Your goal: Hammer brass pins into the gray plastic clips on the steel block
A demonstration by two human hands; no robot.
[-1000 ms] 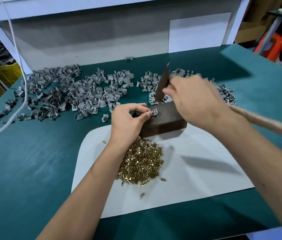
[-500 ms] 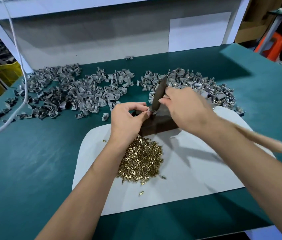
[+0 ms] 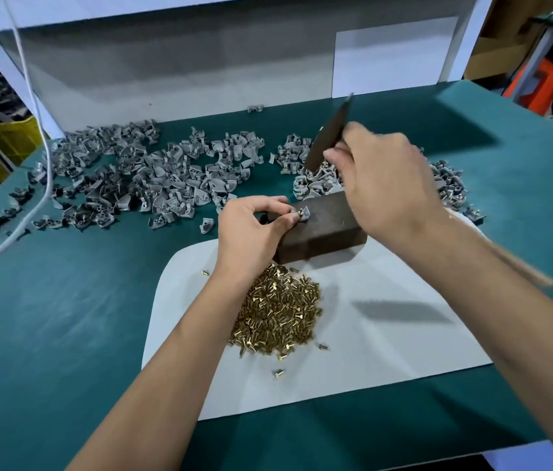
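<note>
Teal-covered bench, backed by a grey-white partition, carries everything I see from the head camera. On it lies a white rounded sheet, and across the far half spread loose heaps of gray plastic clips, one to the left and a smaller one behind the work.

At the sheet's far edge sits the dark rectangular steel block, its long axis running left to right and slightly away from me. My right hand is curled round the handle of a dark-headed hammer, raised above and just behind the block; the hammer head points up and away, blurred, and the wooden handle end shows blurred past my forearm. My left hand rests at the block's near-left end, thumb and forefinger pinching a single gray clip against the top face. Whether a pin stands seated in it I cannot tell.

Near the left wrist lies a pile of small brass pins, with a few strays on the sheet.

The clip lies below and to the left of the hammer head, so I judge the coming blow must travel down and leftward, landing just beside my left fingertips; the left hand is the nearer.
</note>
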